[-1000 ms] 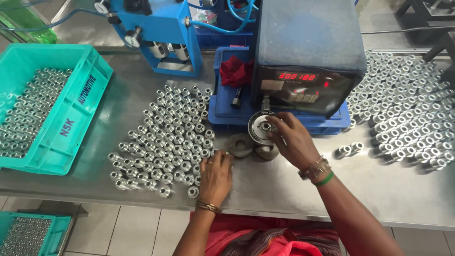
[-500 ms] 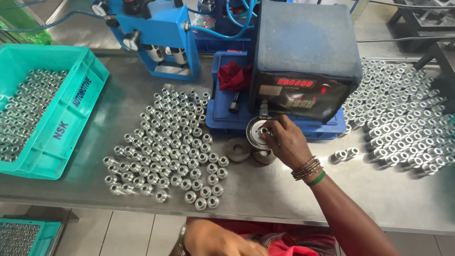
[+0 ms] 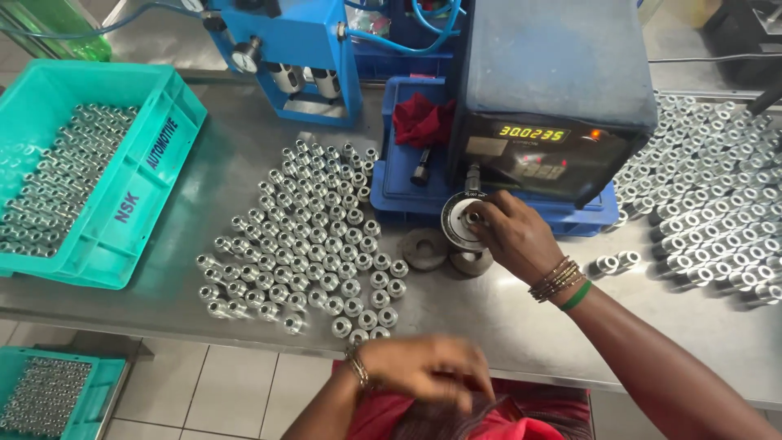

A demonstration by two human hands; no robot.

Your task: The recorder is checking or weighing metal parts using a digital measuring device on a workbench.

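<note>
- Two teal crates show: one on the steel table (image 3: 505, 326) at far left (image 3: 122, 195), one lower down by the floor (image 3: 49, 399), both holding metal rings.
- Loose rings lie in two spreads, too many to count: left group (image 3: 309, 236), right group (image 3: 709, 195).
- Two dark discs (image 3: 426, 248) sit beside the round gauge dial (image 3: 460, 220), a pale metal disc at the front of the blue-based measuring unit (image 3: 554, 90).
- Right hand (image 3: 513, 236) reaches forward, fingers pinched on a small ring at the dial.
- Left hand (image 3: 428, 367) is drawn back over the lap, blurred; its grip cannot be told.
</note>
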